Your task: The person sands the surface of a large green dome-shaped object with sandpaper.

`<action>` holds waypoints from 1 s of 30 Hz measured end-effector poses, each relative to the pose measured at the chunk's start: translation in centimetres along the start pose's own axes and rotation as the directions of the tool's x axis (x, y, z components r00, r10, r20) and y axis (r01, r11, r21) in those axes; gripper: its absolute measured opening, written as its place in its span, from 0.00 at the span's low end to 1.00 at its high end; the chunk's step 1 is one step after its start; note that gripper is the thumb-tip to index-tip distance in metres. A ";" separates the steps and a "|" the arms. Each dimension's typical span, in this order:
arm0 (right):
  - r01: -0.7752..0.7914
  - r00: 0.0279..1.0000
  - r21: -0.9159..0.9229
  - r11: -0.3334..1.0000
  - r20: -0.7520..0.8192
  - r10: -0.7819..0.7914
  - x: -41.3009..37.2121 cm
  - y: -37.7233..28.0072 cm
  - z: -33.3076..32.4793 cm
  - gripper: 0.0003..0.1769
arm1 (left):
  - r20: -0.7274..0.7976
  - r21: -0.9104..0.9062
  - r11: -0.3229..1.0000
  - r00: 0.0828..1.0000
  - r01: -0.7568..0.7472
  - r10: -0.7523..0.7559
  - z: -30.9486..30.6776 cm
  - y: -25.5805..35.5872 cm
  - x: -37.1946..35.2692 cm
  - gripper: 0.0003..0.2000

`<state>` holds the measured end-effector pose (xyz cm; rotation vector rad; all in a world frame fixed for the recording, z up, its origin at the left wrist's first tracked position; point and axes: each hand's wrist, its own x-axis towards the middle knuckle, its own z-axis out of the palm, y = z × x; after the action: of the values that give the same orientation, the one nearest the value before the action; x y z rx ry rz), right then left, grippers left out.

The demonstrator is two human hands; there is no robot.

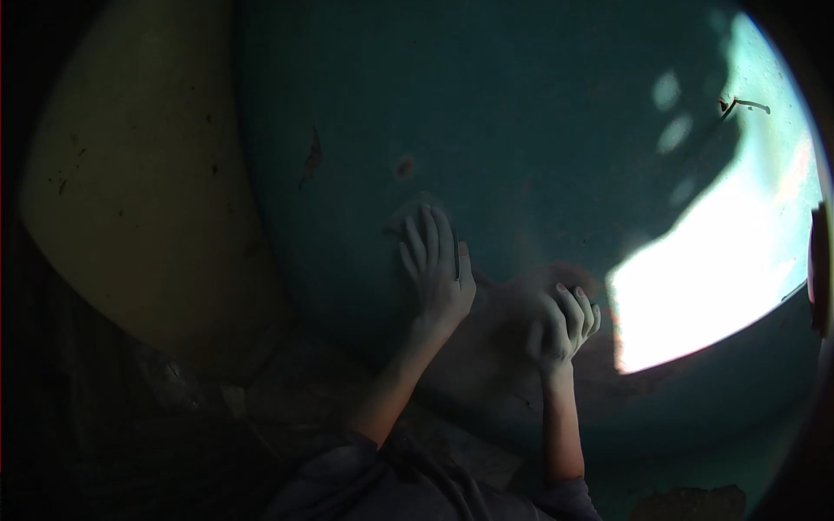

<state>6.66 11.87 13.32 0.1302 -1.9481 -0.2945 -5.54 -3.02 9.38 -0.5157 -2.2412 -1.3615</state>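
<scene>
My left hand lies with its fingers stretched along the teal wall, over a pale smear. Grey-white powder or paste coats both hands up to the wrists. Lower and to the right, my right hand is turned up with its fingers curled in towards the palm; what they hold, if anything, is hidden. Around and behind it spreads a bare, reddish-brown worn patch where the teal paint is gone. A small chipped spot shows above my left hand.
A yellowish wall meets the teal one at a corner on the left. Bright sunlight falls on the right part, below a bent metal piece sticking out of the wall. The dark floor shows at the lower left. Another flaked patch marks the upper left.
</scene>
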 end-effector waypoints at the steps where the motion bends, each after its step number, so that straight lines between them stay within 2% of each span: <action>1: -0.010 1.000 0.019 1.000 0.006 0.009 0.2 0.0 0.1 0.16 | -0.039 -0.052 0.999 0.999 -0.012 0.010 0.0 0.0 0.3 0.32; 3: -0.009 1.000 0.008 1.000 -0.017 0.009 0.4 0.0 0.5 0.16 | 0.114 0.049 0.999 0.993 -0.014 0.008 2.7 -0.2 -5.0 0.32; 4: -0.009 1.000 -0.003 1.000 -0.024 0.009 0.3 -0.2 0.6 0.16 | 0.111 0.052 0.999 0.994 -0.013 0.007 3.1 0.0 -7.0 0.32; 6: -0.003 0.999 0.013 1.000 -0.039 0.004 0.6 -0.5 0.9 0.16 | 0.242 0.125 0.987 0.968 -0.103 0.070 3.7 0.3 -9.0 0.31; 10: 0.024 1.000 -0.005 1.000 -0.002 -0.024 -0.1 0.0 1.3 0.17 | 0.224 0.088 0.984 0.966 -0.153 0.130 2.8 -0.6 -8.6 0.29; 14: 0.000 1.000 0.008 1.000 -0.017 0.000 -0.4 -0.1 1.2 0.15 | 0.207 0.015 0.995 0.974 -0.094 0.089 3.1 0.1 -8.3 0.29; 16: 0.037 0.999 -0.004 0.999 -0.007 -0.037 -1.0 0.1 1.2 0.14 | 0.190 -0.003 0.997 0.979 -0.071 0.070 2.8 0.1 -7.2 0.29; 18: 0.043 0.999 -0.020 0.999 -0.007 -0.044 -1.6 0.4 1.6 0.14 | 0.064 -0.109 0.994 0.998 0.006 0.002 1.0 -0.2 -3.1 0.30; 20: 0.109 0.994 -0.047 0.993 -0.013 -0.110 -2.4 0.8 1.8 0.15 | 0.060 -0.110 0.994 0.998 0.022 -0.016 0.8 0.0 -2.6 0.31; 23: 0.090 0.994 -0.070 0.993 -0.053 -0.093 -2.4 0.4 2.4 0.14 | 0.207 -0.059 0.998 0.978 0.024 -0.012 2.4 0.4 -6.5 0.31; 24: 0.098 0.993 -0.075 0.992 -0.057 -0.102 -2.3 0.1 2.5 0.14 | 0.200 -0.066 0.998 0.980 0.023 -0.009 2.7 -0.3 -6.6 0.31; 26: 0.090 0.994 -0.086 0.992 -0.060 -0.095 -2.5 0.2 2.7 0.14 | 0.201 0.082 0.995 0.979 -0.049 0.032 2.1 -0.1 -6.0 0.31; 27: 0.092 0.994 -0.079 0.993 -0.059 -0.097 -2.3 0.2 2.7 0.14 | 0.126 0.048 0.998 0.992 -0.036 0.029 1.7 -0.7 -4.0 0.31; 28: 0.084 0.995 -0.077 0.994 -0.050 -0.088 -2.2 0.1 2.5 0.14 | 0.129 0.054 0.998 0.991 -0.033 0.026 0.9 -0.5 -2.2 0.31; 30: 0.084 0.995 -0.078 0.993 -0.040 -0.088 -2.2 0.1 2.1 0.13 | -0.019 -0.150 0.988 0.999 -0.035 0.033 -0.2 -0.1 0.0 0.31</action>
<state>5.62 12.81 10.62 0.1698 -1.8890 -0.4190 -5.58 -3.24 9.43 -0.5894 -2.1175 -1.5192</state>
